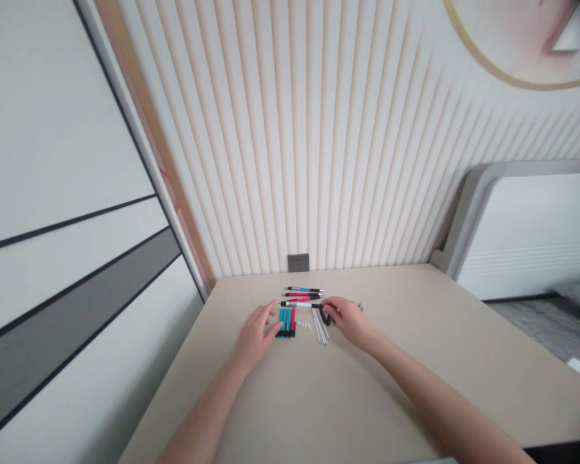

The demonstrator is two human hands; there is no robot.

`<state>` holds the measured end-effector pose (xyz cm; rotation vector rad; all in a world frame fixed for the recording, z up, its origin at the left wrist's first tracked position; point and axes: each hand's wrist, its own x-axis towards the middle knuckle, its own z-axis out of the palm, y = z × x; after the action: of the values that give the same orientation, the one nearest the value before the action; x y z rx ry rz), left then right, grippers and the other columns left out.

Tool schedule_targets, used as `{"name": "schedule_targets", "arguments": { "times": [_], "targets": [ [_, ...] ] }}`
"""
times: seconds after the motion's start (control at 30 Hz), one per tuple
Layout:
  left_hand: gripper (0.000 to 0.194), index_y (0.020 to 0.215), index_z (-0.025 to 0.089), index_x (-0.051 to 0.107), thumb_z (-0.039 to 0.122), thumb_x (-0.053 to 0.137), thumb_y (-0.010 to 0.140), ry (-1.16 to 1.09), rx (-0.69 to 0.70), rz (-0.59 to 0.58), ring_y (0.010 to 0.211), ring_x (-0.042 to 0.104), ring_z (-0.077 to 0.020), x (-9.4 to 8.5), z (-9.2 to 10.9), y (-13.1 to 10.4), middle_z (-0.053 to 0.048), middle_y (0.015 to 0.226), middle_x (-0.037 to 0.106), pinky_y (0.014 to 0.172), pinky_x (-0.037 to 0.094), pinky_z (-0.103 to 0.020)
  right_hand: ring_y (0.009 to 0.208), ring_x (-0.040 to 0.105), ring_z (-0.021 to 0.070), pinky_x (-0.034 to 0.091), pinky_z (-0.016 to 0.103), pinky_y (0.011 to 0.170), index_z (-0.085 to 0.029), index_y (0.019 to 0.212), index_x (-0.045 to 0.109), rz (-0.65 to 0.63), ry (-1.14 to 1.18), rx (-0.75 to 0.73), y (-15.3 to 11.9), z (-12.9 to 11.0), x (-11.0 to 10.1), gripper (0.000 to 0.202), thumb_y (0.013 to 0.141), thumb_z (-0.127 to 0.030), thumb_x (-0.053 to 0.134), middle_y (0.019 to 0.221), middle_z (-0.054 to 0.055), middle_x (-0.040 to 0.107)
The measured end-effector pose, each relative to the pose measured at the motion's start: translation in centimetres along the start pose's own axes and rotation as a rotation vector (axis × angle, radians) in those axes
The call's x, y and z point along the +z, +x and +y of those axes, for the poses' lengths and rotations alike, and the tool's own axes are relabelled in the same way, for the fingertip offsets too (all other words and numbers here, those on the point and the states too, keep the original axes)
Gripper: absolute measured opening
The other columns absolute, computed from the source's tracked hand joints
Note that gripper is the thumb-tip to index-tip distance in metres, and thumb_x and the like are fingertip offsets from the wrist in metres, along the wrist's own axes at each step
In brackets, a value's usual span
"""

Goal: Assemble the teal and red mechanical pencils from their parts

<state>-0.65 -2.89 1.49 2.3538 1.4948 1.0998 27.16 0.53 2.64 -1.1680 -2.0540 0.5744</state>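
Note:
My right hand [345, 318] pinches the black end of a white-and-black pen [297, 305], which lies crosswise with its other end pointing left. My left hand [257, 332] is open, fingers spread, beside a row of blue pen barrels [285, 322] and one red barrel [292, 322]. Beyond the white pen rest a blue pen [303, 289] and red pens [301, 295], all with black parts. Thin white refills [320, 328] lie between the hands, with small white pieces [304, 325] to their left. Black pen parts [325, 317] are partly hidden by my right hand.
Everything lies on a beige table [348, 406] that meets a ribbed wall [290, 142] with a dark socket [298, 262]. A white cabinet [53, 212] stands on the left. To the right is a grey-and-white headboard [536, 219].

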Motion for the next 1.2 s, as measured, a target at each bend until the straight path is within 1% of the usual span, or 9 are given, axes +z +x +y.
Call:
{"name": "schedule_targets", "arguments": {
  "times": [0.1, 0.23, 0.37, 0.53, 0.7, 0.8, 0.97, 1.07, 1.2],
  "targets": [
    [0.036, 0.124, 0.021, 0.049, 0.034, 0.05, 0.091, -0.022, 0.03, -0.016, 0.077, 0.058, -0.0155, 0.1, 0.3, 0.0, -0.004, 0.092, 0.062, 0.081, 0.049, -0.033, 0.073, 0.06, 0.0155, 0.043, 0.025, 0.07, -0.019, 0.096, 0.066, 0.022, 0.099, 0.036, -2.3, -0.3, 0.6, 0.025, 0.092, -0.028, 0.043, 0.081, 0.003, 0.068],
    [0.027, 0.112, 0.019, 0.055, 0.035, 0.052, 0.09, -0.004, 0.055, -0.041, 0.078, 0.059, -0.0162, 0.2, 0.6, 0.0, -0.004, 0.089, 0.064, 0.08, 0.049, -0.032, 0.067, 0.057, 0.0148, 0.04, 0.024, 0.065, -0.018, 0.091, 0.067, -0.027, 0.128, 0.088, -3.4, -0.2, 0.9, 0.026, 0.092, -0.028, 0.042, 0.073, 0.002, 0.065],
    [0.024, 0.107, 0.02, 0.06, 0.036, 0.049, 0.092, 0.048, 0.142, -0.081, 0.081, 0.06, -0.0182, 0.1, 0.8, 0.0, -0.006, 0.088, 0.065, 0.079, 0.047, -0.032, 0.065, 0.054, 0.0138, 0.038, 0.023, 0.062, -0.018, 0.091, 0.067, -0.088, 0.155, 0.082, -3.6, -0.2, 1.2, 0.029, 0.092, -0.03, 0.041, 0.072, 0.001, 0.063],
    [0.026, 0.1, 0.019, 0.063, 0.036, 0.044, 0.095, 0.075, 0.174, -0.082, 0.081, 0.06, -0.018, 0.1, 1.1, 0.1, -0.006, 0.086, 0.067, 0.077, 0.045, -0.031, 0.06, 0.048, 0.0122, 0.034, 0.022, 0.057, -0.018, 0.091, 0.066, -0.05, 0.217, 0.121, -3.6, -0.2, 1.6, 0.032, 0.093, -0.037, 0.041, 0.07, 0.0, 0.06],
    [0.028, 0.1, 0.019, 0.064, 0.037, 0.043, 0.096, 0.039, 0.181, -0.04, 0.077, 0.06, -0.0171, -0.1, 1.8, 0.1, -0.005, 0.083, 0.068, 0.075, 0.045, -0.03, 0.053, 0.042, 0.0106, 0.031, 0.022, 0.053, -0.017, 0.066, 0.058, -0.05, 0.175, 0.164, -3.4, 0.4, 1.9, 0.045, 0.095, -0.044, 0.036, 0.054, -0.003, 0.048],
    [0.028, 0.099, 0.019, 0.065, 0.037, 0.043, 0.096, 0.039, 0.172, -0.021, 0.076, 0.06, -0.0171, -0.1, 2.0, 0.2, -0.005, 0.082, 0.068, 0.074, 0.045, -0.03, 0.054, 0.047, 0.0109, 0.034, 0.022, 0.056, -0.017, 0.062, 0.056, -0.04, 0.169, 0.18, -3.3, 0.7, 2.1, 0.05, 0.096, -0.046, 0.032, 0.054, -0.002, 0.051],
    [0.028, 0.1, 0.02, 0.065, 0.037, 0.042, 0.096, 0.046, 0.15, -0.024, 0.078, 0.06, -0.0178, 0.2, 1.7, 0.1, -0.006, 0.083, 0.068, 0.077, 0.045, -0.031, 0.055, 0.05, 0.0121, 0.035, 0.023, 0.056, -0.017, 0.066, 0.058, -0.038, 0.155, 0.183, -3.3, 0.7, 2.2, 0.05, 0.096, -0.047, 0.03, 0.056, -0.001, 0.054],
    [0.027, 0.098, 0.02, 0.065, 0.036, 0.044, 0.095, 0.043, 0.16, -0.046, 0.076, 0.059, -0.0174, 0.3, 1.5, 0.1, -0.006, 0.082, 0.068, 0.075, 0.044, -0.031, 0.053, 0.046, 0.012, 0.032, 0.024, 0.054, -0.018, 0.065, 0.055, -0.008, 0.104, 0.172, -3.3, 0.8, 2.1, 0.048, 0.095, -0.047, 0.032, 0.053, -0.002, 0.051],
    [0.025, 0.094, 0.02, 0.066, 0.036, 0.047, 0.094, 0.016, 0.163, -0.107, 0.076, 0.059, -0.0169, 0.3, 1.7, 0.1, -0.004, 0.078, 0.067, 0.074, 0.044, -0.029, 0.055, 0.047, 0.0129, 0.033, 0.025, 0.055, -0.019, 0.066, 0.054, 0.057, 0.095, 0.152, -3.3, 0.8, 1.7, 0.043, 0.094, -0.045, 0.035, 0.057, 0.0, 0.054]
  ]
}}
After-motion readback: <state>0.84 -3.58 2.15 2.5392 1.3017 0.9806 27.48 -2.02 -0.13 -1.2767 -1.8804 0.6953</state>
